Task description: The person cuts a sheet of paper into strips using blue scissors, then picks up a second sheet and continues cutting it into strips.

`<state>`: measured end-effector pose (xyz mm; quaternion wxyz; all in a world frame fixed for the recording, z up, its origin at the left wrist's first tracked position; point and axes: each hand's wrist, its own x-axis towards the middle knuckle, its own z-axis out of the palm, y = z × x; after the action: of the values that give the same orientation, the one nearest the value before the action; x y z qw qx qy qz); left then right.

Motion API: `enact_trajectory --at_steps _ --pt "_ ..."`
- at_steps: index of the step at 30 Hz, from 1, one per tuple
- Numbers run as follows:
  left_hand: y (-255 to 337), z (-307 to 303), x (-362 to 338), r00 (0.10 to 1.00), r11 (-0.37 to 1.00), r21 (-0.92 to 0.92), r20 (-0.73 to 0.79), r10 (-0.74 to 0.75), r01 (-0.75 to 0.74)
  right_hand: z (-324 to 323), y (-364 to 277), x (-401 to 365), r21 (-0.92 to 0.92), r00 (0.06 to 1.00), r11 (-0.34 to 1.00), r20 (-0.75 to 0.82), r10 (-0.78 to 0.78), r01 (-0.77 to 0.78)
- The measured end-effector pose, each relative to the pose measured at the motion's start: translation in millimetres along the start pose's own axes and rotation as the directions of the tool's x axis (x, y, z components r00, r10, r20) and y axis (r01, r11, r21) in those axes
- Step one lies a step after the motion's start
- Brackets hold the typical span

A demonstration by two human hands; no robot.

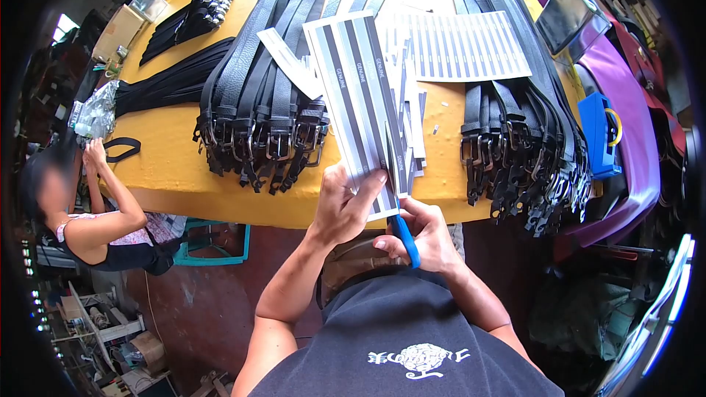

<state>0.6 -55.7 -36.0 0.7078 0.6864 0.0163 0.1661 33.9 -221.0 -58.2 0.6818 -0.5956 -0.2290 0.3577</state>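
My left hand (346, 202) is closed on the lower end of a striped label sheet (342, 81), its thumb pressed on the printed face. "GENUINE" is printed along the dark strips. In my right hand (426, 239) is a pair of scissors (404, 239) with a blue handle. The blades point up and away from me, along the right side of the sheet, where a narrow strip lies apart from the rest. Behind my hands, a pile of cut label strips (416, 121) rests on the table. A larger striped sheet (471, 44) lies flat farther back.
Black belts with buckles (268, 136) hang over the yellow table (169, 151); more belts (515, 136) lie at the right. A blue box (599, 136) stands at the right edge. At the left, another person (103, 224) handles a clear plastic bag (95, 110) near a teal chair (213, 256).
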Motion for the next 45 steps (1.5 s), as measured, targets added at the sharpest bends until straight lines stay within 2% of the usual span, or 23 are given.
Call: enact_trajectory --at_steps 26,32,35,36,38,39,40,45 --pt "-0.7 1.6 1.9 0.999 0.999 0.044 -0.033 0.032 -0.031 -2.2 0.7 1.8 -0.003 0.996 0.997 -0.040 0.077 -0.077" --pt "0.8 0.1 0.2 1.000 0.999 0.042 -0.016 -0.005 0.006 -2.7 0.4 1.3 -0.015 0.994 0.995 -0.039 0.102 -0.103" --pt "4.4 -2.9 4.4 0.992 0.991 0.058 0.038 0.118 -0.120 -2.4 -6.5 0.6 0.040 0.992 0.992 -0.018 0.124 -0.123" --pt "9.9 -4.0 7.8 0.995 0.995 -0.026 0.009 0.096 -0.096 -3.5 -5.0 0.2 0.024 0.992 0.991 -0.009 0.129 -0.129" --pt "12.5 -11.1 17.6 0.989 0.991 -0.050 -0.077 0.122 -0.127 -5.6 0.0 -2.0 -0.005 0.990 0.990 0.008 0.141 -0.141" --pt "13.3 -15.2 21.2 0.993 0.998 -0.050 -0.111 0.036 -0.042 -5.2 -0.2 -2.7 -0.016 0.991 0.991 0.008 0.135 -0.135" --pt "17.3 -16.9 26.7 0.990 0.992 0.089 -0.101 0.097 -0.088 -4.2 -1.0 -3.0 -0.027 0.992 0.991 0.009 0.128 -0.128" --pt "6.4 -9.8 31.6 0.971 0.954 0.287 -0.192 0.144 -0.084 -4.4 10.2 -5.3 -0.039 0.992 0.994 -0.089 0.094 -0.098"
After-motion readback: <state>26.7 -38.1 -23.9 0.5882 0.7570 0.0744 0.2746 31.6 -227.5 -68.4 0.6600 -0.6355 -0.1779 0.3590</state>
